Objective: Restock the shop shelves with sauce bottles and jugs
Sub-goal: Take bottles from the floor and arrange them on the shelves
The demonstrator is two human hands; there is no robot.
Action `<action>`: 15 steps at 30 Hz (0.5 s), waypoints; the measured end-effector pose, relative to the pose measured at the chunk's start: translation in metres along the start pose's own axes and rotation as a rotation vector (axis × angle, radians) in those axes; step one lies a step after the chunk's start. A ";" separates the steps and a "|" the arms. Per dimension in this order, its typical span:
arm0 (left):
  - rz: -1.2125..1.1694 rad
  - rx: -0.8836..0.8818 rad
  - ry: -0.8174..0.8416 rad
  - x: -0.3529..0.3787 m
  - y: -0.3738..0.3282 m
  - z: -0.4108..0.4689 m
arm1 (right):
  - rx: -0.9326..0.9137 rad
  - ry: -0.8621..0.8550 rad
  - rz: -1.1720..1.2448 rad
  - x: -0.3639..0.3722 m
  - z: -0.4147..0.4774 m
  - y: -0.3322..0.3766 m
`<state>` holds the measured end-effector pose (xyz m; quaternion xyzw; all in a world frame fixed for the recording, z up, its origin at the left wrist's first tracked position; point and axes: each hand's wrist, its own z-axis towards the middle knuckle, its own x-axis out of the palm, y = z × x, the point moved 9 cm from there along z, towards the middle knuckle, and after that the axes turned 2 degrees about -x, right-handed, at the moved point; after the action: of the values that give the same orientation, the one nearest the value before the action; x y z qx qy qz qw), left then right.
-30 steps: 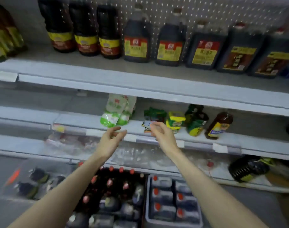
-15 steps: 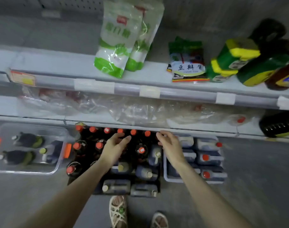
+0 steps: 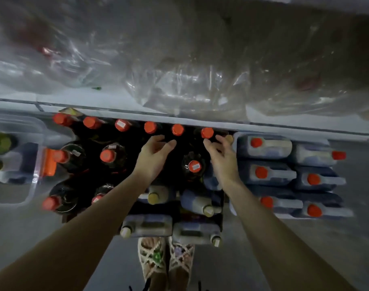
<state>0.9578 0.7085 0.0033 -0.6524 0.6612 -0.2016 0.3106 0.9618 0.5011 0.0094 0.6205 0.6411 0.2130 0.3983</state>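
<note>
I read left hand (image 3: pixel 156 157) and right hand (image 3: pixel 221 159) loosely spread, empty, seemingly just above red-capped bottles (image 3: pixel 177 129) along crate's (image 3: pixel 221 217) far edge.

Dim, cool grey light throughout. The crumpled clear plastic wrapping (image 3: pixel 190 80) catches pale streaks of glare. The dark bottles with orange-red caps (image 3: pixel 193 166) sink into near-black shadow, only the caps standing out. Motion blur softens everything, worst toward the edges, where the pale shelf edge (image 3: pixel 284 122) bows.
</note>
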 end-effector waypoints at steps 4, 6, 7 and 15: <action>0.036 0.047 0.025 0.018 0.007 0.031 | -0.048 -0.001 -0.020 0.011 0.029 -0.020; 0.066 0.082 0.055 0.026 0.007 0.043 | -0.085 -0.002 -0.021 0.015 0.040 -0.026; 0.073 0.098 0.072 0.030 0.007 0.049 | -0.100 0.002 -0.027 0.018 0.045 -0.028; 0.205 0.158 0.093 0.045 0.007 0.087 | -0.176 0.044 -0.065 0.029 0.080 -0.037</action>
<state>1.0126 0.6769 -0.0711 -0.5449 0.7201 -0.2506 0.3490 1.0032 0.5057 -0.0736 0.5570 0.6483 0.2694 0.4438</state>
